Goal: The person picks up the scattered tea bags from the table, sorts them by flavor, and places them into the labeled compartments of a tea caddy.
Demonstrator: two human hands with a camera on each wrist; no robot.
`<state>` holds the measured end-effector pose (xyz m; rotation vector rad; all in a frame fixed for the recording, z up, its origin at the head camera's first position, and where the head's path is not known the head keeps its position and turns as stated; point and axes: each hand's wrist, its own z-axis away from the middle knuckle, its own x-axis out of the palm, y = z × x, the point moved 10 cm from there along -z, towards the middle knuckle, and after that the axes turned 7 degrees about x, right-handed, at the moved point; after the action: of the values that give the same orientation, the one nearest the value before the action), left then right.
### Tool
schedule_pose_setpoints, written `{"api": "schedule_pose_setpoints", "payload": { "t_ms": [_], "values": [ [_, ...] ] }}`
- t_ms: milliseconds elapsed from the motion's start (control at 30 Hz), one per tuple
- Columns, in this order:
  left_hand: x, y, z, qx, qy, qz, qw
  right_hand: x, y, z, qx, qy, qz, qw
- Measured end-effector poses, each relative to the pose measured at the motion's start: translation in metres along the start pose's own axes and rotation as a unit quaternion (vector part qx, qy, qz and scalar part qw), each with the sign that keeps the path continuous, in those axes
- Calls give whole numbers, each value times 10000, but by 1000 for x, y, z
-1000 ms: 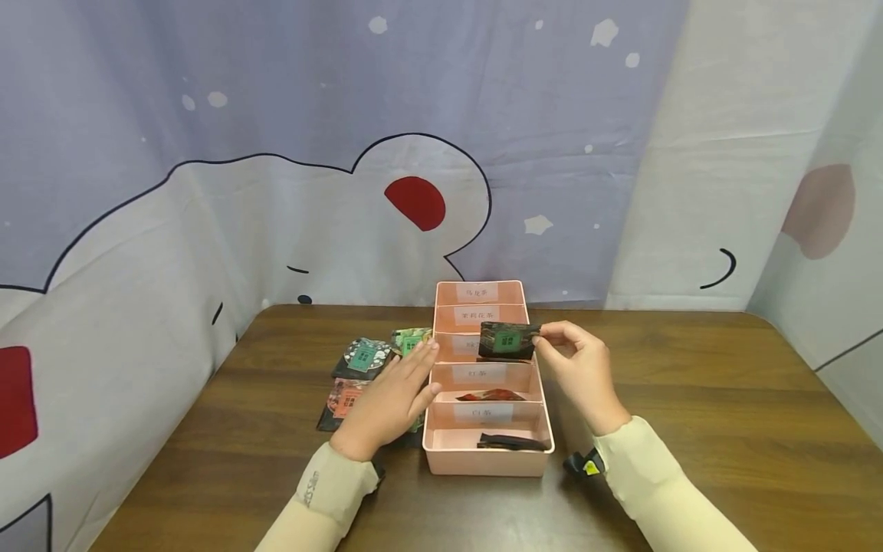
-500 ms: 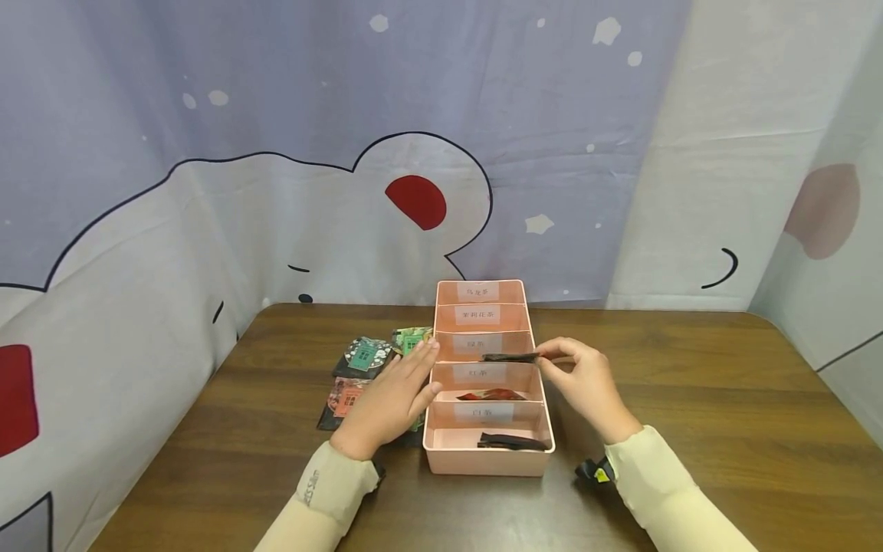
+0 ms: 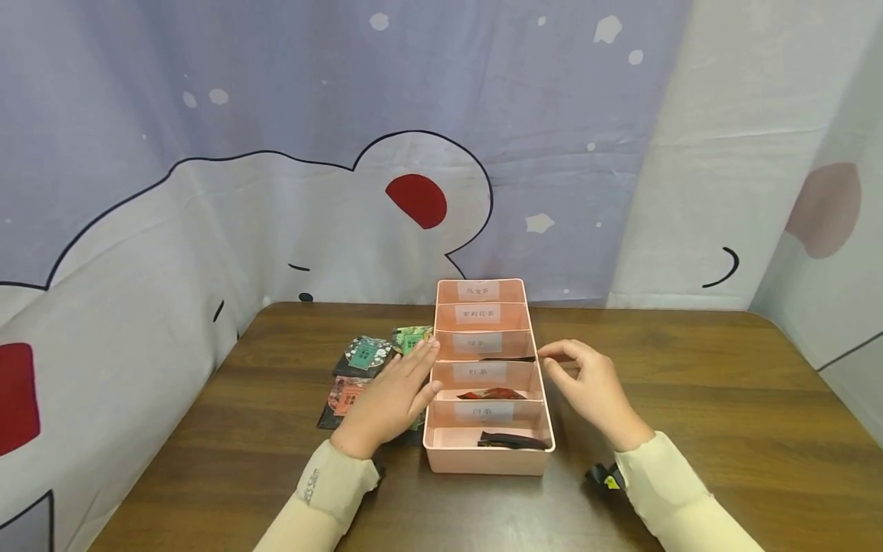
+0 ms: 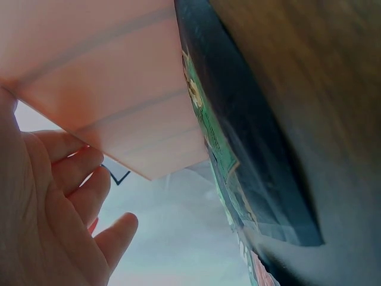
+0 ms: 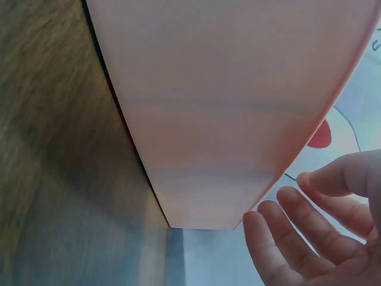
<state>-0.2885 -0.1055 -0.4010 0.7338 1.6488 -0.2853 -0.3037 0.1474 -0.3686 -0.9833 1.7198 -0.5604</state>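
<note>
A pink divided box (image 3: 486,461) with Chinese tea labels stands on the table. My left hand (image 3: 389,402) rests with straight fingers at its left rim, and the left wrist view shows the fingertips touching that edge. Just outside the right rim, my right hand (image 3: 589,383) holds nothing, its fingers loosely bent. A dark tea sachet (image 3: 508,359) lies in the middle compartment, mostly hidden by the divider. One compartment nearer is a red tea sachet (image 3: 491,394), and the nearest compartment holds a black tea sachet (image 3: 513,441).
Left of the box lie a white-patterned sachet (image 3: 368,353), a pink sachet (image 3: 343,395) and a green sachet (image 3: 410,336), partly covered by my left hand. The wooden table (image 3: 717,399) extends to the right. A printed curtain (image 3: 552,153) hangs behind.
My right hand lowered the dark sachet into the middle compartment and let go of it, then drew slightly right. The left hand has stayed in place.
</note>
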Motion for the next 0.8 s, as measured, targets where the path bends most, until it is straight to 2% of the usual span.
{"api": "schedule_pose_setpoints", "payload": {
  "t_ms": [200,433,667,800],
  "values": [
    [-1,0,0,11,38,-8,10000,2,-12,10,-490,-160,517,9973],
    [1,0,0,-15,-58,-40,10000,12,-23,21,-923,-494,1508,9830],
    [1,0,0,-12,-32,8,10000,25,-17,30,-740,-1126,2302,9638],
    [1,-1,0,-49,-51,-13,10000,28,-12,32,-616,-1257,2467,9589]
  ]
}}
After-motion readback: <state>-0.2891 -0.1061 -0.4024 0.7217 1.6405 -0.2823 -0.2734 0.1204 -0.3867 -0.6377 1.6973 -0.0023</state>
